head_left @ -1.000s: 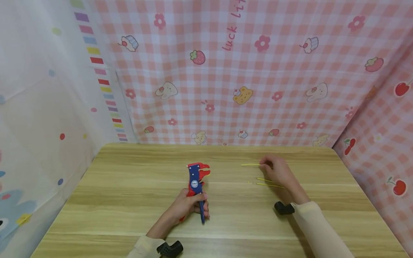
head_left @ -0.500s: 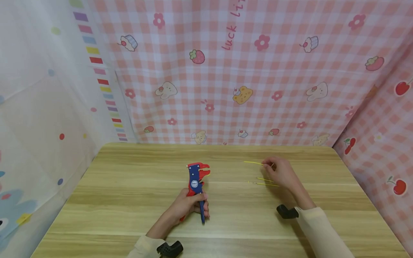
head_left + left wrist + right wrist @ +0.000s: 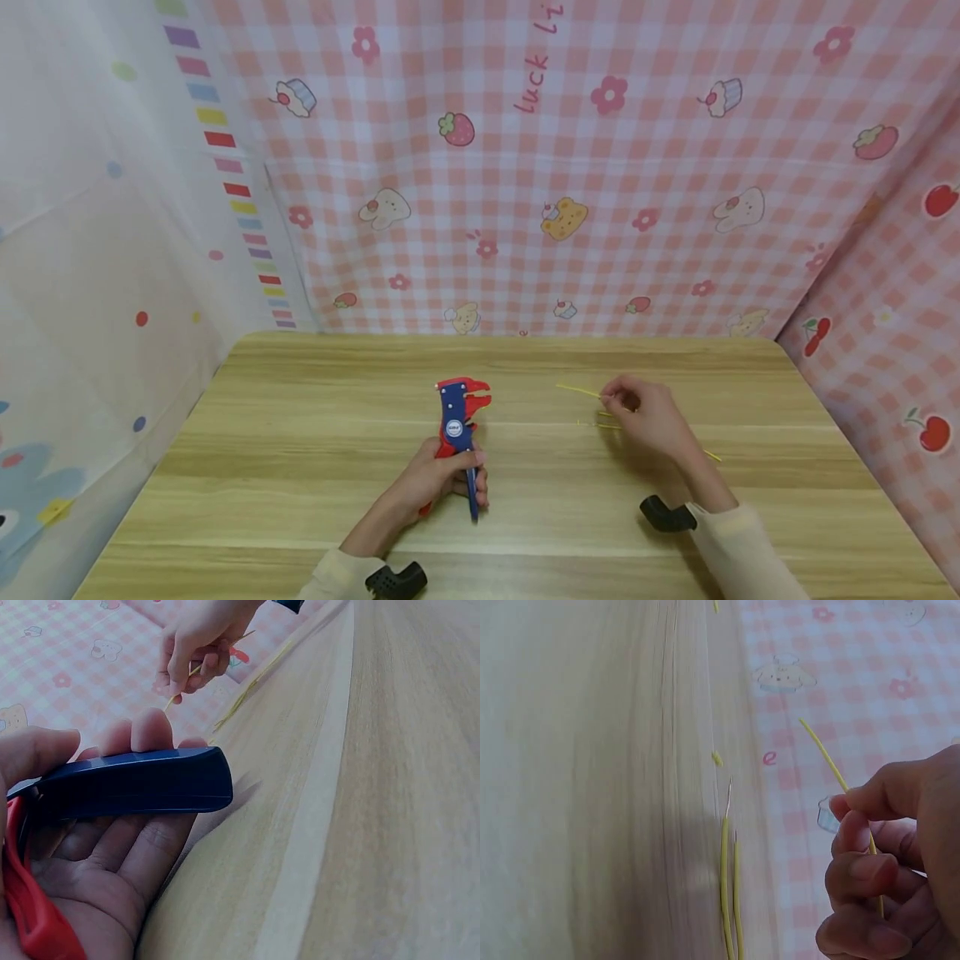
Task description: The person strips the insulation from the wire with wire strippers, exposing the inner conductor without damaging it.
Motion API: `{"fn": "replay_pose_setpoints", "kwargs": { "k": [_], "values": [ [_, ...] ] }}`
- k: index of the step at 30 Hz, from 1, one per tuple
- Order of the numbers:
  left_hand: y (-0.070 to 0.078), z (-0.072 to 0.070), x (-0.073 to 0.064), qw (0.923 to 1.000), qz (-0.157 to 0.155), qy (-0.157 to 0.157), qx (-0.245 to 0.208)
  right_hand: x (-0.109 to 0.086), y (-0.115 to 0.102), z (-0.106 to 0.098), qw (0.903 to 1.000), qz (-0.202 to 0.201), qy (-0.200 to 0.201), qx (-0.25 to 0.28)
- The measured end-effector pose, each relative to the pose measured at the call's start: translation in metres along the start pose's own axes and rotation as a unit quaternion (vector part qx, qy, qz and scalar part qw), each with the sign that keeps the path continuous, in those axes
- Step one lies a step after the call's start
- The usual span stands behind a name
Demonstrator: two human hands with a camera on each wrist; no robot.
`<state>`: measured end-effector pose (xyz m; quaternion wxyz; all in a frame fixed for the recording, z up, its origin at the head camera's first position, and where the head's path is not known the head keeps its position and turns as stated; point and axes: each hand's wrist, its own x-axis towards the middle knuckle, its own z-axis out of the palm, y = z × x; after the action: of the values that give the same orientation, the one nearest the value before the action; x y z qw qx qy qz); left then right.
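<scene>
My left hand (image 3: 435,485) grips the handles of a red and blue wire stripper (image 3: 453,408), its red jaws pointing right. In the left wrist view its blue handle (image 3: 142,782) lies across the fingers. My right hand (image 3: 651,418) pinches a thin yellow wire (image 3: 823,750) between thumb and index finger. The wire's straight tip extends left from the fingers, and the other curled fingers lie along its lower part. Below that hand, two yellow wires (image 3: 725,885) lie side by side on the table, with bare metal ends (image 3: 730,796).
A short yellow scrap (image 3: 717,758) lies on the wooden table (image 3: 300,467) just beyond the bare ends, with another piece (image 3: 715,606) farther off. Past my right wrist a yellow wire end (image 3: 714,456) shows. Checked pink cloth (image 3: 517,275) hangs behind the table.
My right hand has shifted slightly nearer, carrying the yellow wire; its tip moved up and right, then down and left. The left hand and wire stripper stay almost still.
</scene>
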<state>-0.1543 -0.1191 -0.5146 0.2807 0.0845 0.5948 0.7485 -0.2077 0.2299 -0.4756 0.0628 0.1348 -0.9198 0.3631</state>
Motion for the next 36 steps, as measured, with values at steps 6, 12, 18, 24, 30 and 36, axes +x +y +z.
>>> {"fn": "replay_pose_setpoints", "kwargs": {
  "k": [6,12,18,24,30,36],
  "values": [
    [0.001,0.001,0.000,0.9999,0.005,-0.004,0.009,-0.006,-0.008,0.003,0.9995,0.001,-0.018,0.025],
    [0.000,0.004,0.000,0.9998,0.009,-0.015,0.004,-0.011,-0.013,0.006,0.9983,-0.006,-0.027,0.052],
    [-0.001,0.010,-0.001,0.9993,0.016,-0.032,-0.008,-0.015,-0.017,0.009,0.9973,-0.004,-0.030,0.066],
    [-0.001,0.015,-0.001,0.9987,0.016,-0.047,-0.012,-0.018,-0.023,0.010,0.9964,-0.004,-0.034,0.078],
    [-0.002,0.018,-0.001,0.9983,0.015,-0.054,-0.013,-0.021,-0.030,0.010,0.9947,0.004,-0.044,0.092],
    [-0.002,0.022,-0.002,0.9978,0.020,-0.062,-0.014,-0.022,-0.034,0.012,0.9932,0.008,-0.054,0.103]
  ]
}}
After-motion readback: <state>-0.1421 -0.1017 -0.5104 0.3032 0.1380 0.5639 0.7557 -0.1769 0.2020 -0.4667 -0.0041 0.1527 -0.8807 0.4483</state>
